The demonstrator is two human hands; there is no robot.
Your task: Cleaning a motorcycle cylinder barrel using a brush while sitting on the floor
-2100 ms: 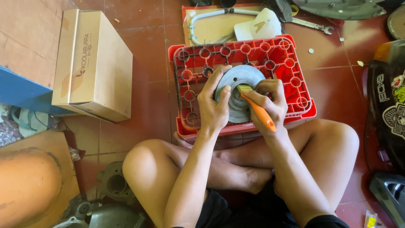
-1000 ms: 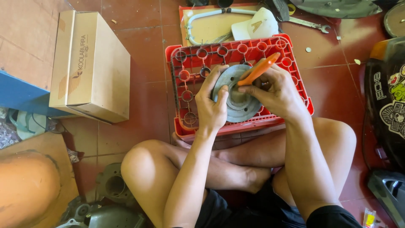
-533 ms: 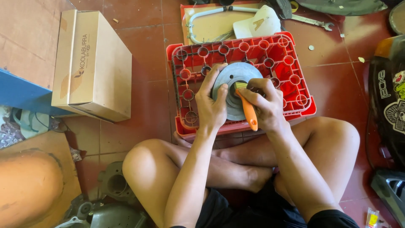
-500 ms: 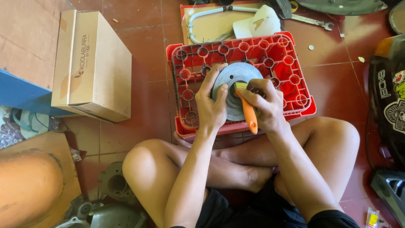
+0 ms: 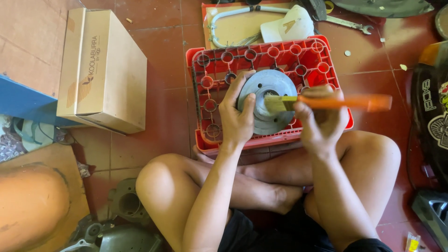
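Head view: brushing a grey metal disc (image 5: 268, 100) over an upturned red crate (image 5: 322, 70).

My left hand (image 5: 237, 119) is clenched on the disc's left rim, tilting its face up toward me so the hub is exposed. My right hand (image 5: 319, 121) grasps an orange-handled brush (image 5: 326, 102), bristles touching the hub, handle running out past that grip. The crate sits under both grips, probably to catch grit. A cardboard box (image 5: 105, 70) stands well apart from my left grip.
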